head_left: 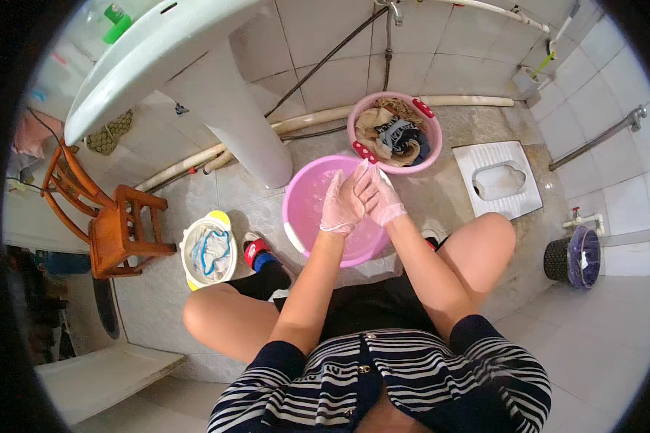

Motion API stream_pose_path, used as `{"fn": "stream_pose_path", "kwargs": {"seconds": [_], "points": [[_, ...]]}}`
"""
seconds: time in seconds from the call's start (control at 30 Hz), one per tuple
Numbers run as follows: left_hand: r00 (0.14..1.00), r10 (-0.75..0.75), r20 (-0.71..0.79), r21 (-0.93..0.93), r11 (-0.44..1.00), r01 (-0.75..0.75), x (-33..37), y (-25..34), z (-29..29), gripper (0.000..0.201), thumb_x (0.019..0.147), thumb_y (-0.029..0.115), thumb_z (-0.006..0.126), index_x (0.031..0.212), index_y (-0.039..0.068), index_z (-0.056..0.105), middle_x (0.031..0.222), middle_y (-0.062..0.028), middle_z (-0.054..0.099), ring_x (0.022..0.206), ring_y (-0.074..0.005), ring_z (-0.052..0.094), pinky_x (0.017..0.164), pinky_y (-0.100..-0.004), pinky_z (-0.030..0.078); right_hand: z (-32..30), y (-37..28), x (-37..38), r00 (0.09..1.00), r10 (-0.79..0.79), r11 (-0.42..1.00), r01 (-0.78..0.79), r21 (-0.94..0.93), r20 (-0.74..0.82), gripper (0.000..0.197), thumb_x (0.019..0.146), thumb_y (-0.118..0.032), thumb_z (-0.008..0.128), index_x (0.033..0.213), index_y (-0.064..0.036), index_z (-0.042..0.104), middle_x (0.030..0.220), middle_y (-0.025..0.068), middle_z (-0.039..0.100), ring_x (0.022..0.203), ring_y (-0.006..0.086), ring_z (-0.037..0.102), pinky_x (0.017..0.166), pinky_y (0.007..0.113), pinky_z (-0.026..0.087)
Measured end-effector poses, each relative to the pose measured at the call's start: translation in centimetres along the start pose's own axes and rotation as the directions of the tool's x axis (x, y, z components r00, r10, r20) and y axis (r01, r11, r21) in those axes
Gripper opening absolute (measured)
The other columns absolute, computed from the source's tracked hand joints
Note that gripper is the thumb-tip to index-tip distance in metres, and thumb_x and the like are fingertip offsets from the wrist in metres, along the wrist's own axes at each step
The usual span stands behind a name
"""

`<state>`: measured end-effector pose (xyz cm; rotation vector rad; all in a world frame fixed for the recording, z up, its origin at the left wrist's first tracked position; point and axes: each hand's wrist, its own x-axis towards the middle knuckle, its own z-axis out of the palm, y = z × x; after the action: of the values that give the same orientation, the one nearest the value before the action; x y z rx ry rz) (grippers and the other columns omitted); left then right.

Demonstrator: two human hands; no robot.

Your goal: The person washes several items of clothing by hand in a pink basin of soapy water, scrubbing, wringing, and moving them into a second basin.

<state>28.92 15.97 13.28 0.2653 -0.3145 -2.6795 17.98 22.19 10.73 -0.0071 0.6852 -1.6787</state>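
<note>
Nearest is a striped top (412, 364). Farther out, the left hand (345, 202) and right hand (381, 196), in thin translucent gloves (333, 216), are open and outstretched above the pink basin (307, 209); a laundry-filled tub (435, 137) sits just beyond, to the right.

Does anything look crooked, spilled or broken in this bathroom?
Nothing clearly stands out. The nearer pink basin sits upright; the wooden chair at left seems to lean, probably just from the wide lens.
</note>
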Motion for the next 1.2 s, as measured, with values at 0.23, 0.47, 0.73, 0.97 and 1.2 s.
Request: {"fn": "stream_pose_path", "kwargs": {"seconds": [0.23, 0.47, 0.73, 0.97, 1.2], "points": [[0.995, -0.092, -0.046, 0.135, 0.986, 0.097, -0.9, -2.5, -0.7, 0.056, 0.088, 0.041, 0.046, 0.135, 0.013, 0.033, 0.129, -0.0063, 0.045, 0.108, -0.0217, 0.053, 0.091, -0.0392, 0.044, 1.1, -3.9, 1.4, 0.699, -0.526, -0.329, 0.358, -0.874, 0.485, 0.024, 0.086, -0.024, 0.051, 0.074, -0.0049, 0.057, 0.066, 0.0087, 0.057, 0.052, 0.0243, 0.056, 0.05, 0.037, 0.045], [0.967, 0.047, 0.25, 0.206, 0.973, -0.101, -2.7, 1.2, 0.4, 0.064, 0.089, 0.038, 0.047, 0.14, 0.01, 0.022, 0.14, -0.0061, 0.032, 0.123, -0.0184, 0.037, 0.104, -0.0329, 0.028, 8.4, -6.1, 2.1, 0.504, -0.349, -0.599, 0.528, -0.602, 0.79, 0.017, 0.086, -0.011, 0.05, 0.076, 0.0015, 0.057, 0.068, 0.0158, 0.057, 0.06, 0.0307, 0.054, 0.057, 0.034, 0.043], [0.75, 0.307, -0.586, 0.397, 0.916, -0.065, -3.4, -0.7, -14.6, 0.043, 0.087, 0.032, 0.051, 0.122, 0.007, 0.048, 0.112, -0.0048, 0.057, 0.105, -0.0209, 0.052, 0.089, -0.0391, 0.04, 11.9, -8.0, 0.7, 0.852, -0.43, 0.106, 0.375, -0.921, 0.298, 0.021, 0.087, -0.017, 0.052, 0.089, 0.0018, 0.061, 0.079, 0.0114, 0.063, 0.073, 0.0203, 0.059, 0.068, 0.03, 0.045], [0.545, 0.268, -0.794, 0.347, 0.937, 0.044, -4.7, -2.1, -18.5, 0.03, 0.08, 0.029, 0.059, 0.104, 0.012, 0.057, 0.096, -0.0015, 0.061, 0.085, -0.015, 0.058, 0.073, -0.0321, 0.041, 8.3, -7.4, 3.8, 0.742, -0.439, -0.527, 0.244, -0.814, 0.506, 0.031, 0.086, -0.026, 0.05, 0.077, 0.0017, 0.059, 0.073, 0.0211, 0.06, 0.071, 0.0374, 0.058, 0.062, 0.041, 0.044], [0.627, 0.207, -0.751, 0.37, 0.919, 0.14, -3.6, -3.3, -13.2, 0.027, 0.083, 0.027, 0.057, 0.103, 0.008, 0.056, 0.101, -0.0024, 0.059, 0.09, -0.0159, 0.057, 0.077, -0.0316, 0.042, 8.5, -9.4, 2.8, 0.711, -0.531, -0.373, 0.292, -0.88, 0.461, 0.03, 0.085, -0.025, 0.051, 0.076, 0.0015, 0.059, 0.07, 0.0206, 0.06, 0.065, 0.0351, 0.058, 0.06, 0.041, 0.044]]}}
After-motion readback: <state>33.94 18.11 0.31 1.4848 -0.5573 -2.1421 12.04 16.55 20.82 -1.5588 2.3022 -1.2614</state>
